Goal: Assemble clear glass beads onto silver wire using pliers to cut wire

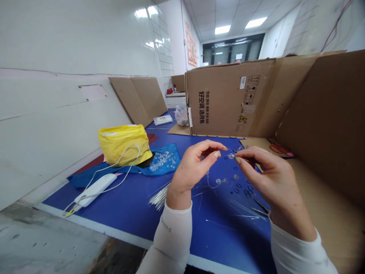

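My right hand pinches a clear round bead between thumb and index finger. Facing it from the left, my left hand has its fingers closed on a thin wire that runs to the bead. Below the hands, a thin strand with a few clear beads on it hangs or lies over the blue table; I cannot tell which. Small dark rings lie under my right hand, beside the tips of a pointed tool, partly hidden by my wrist. Thin wires are scattered nearby.
Left of my hands, a bundle of thin wires lies by a blue cloth bearing loose clear beads. Beyond are a yellow bag and a white power strip. A large cardboard box stands behind; scissors lie right.
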The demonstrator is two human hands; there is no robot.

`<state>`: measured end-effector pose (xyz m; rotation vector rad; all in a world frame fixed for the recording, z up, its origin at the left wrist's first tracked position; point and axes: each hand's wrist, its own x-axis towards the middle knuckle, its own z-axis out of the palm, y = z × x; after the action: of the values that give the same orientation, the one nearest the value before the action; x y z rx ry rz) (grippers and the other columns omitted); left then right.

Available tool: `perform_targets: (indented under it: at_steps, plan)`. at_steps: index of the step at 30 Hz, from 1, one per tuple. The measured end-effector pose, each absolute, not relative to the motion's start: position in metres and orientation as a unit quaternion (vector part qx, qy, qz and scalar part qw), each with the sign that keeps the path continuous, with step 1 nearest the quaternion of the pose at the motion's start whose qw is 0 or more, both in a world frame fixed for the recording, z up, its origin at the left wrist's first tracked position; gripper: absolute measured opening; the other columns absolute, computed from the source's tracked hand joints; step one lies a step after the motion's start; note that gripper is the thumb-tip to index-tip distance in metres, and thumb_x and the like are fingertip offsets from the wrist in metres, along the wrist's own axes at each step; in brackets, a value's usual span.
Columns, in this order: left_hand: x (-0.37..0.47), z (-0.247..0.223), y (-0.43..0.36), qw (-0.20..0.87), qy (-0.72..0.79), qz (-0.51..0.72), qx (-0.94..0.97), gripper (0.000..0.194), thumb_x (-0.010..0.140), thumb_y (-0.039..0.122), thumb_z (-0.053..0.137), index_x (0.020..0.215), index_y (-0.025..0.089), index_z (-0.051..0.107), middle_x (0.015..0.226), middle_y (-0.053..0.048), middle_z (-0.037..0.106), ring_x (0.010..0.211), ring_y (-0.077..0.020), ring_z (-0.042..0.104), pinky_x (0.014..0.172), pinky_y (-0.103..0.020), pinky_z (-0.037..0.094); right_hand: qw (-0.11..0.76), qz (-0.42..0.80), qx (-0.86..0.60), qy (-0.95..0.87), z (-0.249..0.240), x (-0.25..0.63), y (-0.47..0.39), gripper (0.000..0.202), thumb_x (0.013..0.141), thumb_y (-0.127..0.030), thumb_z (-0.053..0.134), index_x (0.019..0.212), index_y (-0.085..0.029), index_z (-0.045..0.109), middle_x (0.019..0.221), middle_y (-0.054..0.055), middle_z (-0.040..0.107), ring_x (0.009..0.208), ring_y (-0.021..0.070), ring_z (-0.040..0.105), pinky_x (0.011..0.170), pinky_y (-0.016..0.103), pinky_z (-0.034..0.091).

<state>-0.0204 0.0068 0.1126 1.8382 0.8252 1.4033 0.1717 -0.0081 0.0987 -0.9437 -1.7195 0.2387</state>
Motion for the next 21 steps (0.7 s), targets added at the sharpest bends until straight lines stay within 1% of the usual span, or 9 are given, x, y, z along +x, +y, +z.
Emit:
perform_targets:
  at_steps: [4, 7, 10, 12, 17, 21]
  plan:
    - [-0.0205, 0.1095, 0.0091, 0.392, 0.294, 0.530, 0.692, 0.018, 0.092, 0.025, 0.064, 0.107, 0.018, 0.072, 0.095, -0.006, 0.072, 0.083, -0.0127, 0.064, 0.075, -0.024, 0.053, 0.566, 0.101, -0.400, -0.714, 0.0978, 0.1734, -0.0078, 0.006, 0.089, -0.020, 0.066, 0.089, -0.024, 0.071, 0.084, 0.000, 0.071, 0.073, 0.0142, 0.061, 0.066, 0.028, 0.046]
    - [-0.0209, 0.1077, 0.0107, 0.383, 0.292, 0.534, 0.695, 0.019, 0.090, 0.022, 0.066, 0.108, 0.019, 0.072, 0.097, -0.005, 0.072, 0.084, -0.0121, 0.063, 0.078, -0.024, 0.052, 0.564, 0.106, -0.399, -0.715, 0.0988, 0.1733, -0.0083, 0.006, 0.089, -0.020, 0.066, 0.090, -0.024, 0.071, 0.085, 0.000, 0.070, 0.075, 0.0139, 0.061, 0.067, 0.028, 0.046]
    - [-0.0204, 0.1079, 0.0104, 0.368, 0.288, 0.541, 0.700, 0.017, 0.089, 0.021, 0.068, 0.105, 0.020, 0.073, 0.103, -0.005, 0.073, 0.092, -0.0140, 0.065, 0.085, -0.026, 0.052, 0.556, 0.105, -0.392, -0.725, 0.1006, 0.1715, -0.0091, 0.005, 0.089, -0.021, 0.067, 0.089, -0.024, 0.070, 0.085, -0.001, 0.069, 0.075, 0.0134, 0.060, 0.069, 0.028, 0.046]
    - [-0.0195, 0.1088, 0.0096, 0.371, 0.283, 0.538, 0.702, 0.014, 0.088, 0.021, 0.069, 0.102, 0.019, 0.073, 0.102, -0.005, 0.074, 0.094, -0.0148, 0.066, 0.087, -0.027, 0.052, 0.551, 0.108, -0.384, -0.733, 0.1012, 0.1706, -0.0093, 0.005, 0.089, -0.020, 0.067, 0.089, -0.024, 0.070, 0.083, -0.002, 0.068, 0.073, 0.0127, 0.059, 0.068, 0.027, 0.046]
    - [-0.0168, 0.1101, 0.0094, 0.398, 0.290, 0.533, 0.688, 0.012, 0.087, 0.023, 0.070, 0.097, 0.018, 0.073, 0.097, -0.004, 0.073, 0.086, -0.0129, 0.065, 0.079, -0.025, 0.051, 0.544, 0.134, -0.383, -0.734, 0.1004, 0.1716, -0.0092, 0.006, 0.089, -0.019, 0.066, 0.088, -0.024, 0.069, 0.081, -0.002, 0.068, 0.071, 0.0125, 0.059, 0.067, 0.027, 0.045]
    - [-0.0153, 0.1094, 0.0100, 0.376, 0.312, 0.537, 0.688, 0.008, 0.086, 0.022, 0.070, 0.093, 0.017, 0.072, 0.091, -0.003, 0.072, 0.082, -0.0122, 0.063, 0.077, -0.025, 0.050, 0.535, 0.128, -0.394, -0.736, 0.0999, 0.1719, -0.0087, 0.005, 0.088, -0.020, 0.067, 0.084, -0.023, 0.069, 0.076, -0.002, 0.066, 0.068, 0.0126, 0.057, 0.065, 0.027, 0.044]
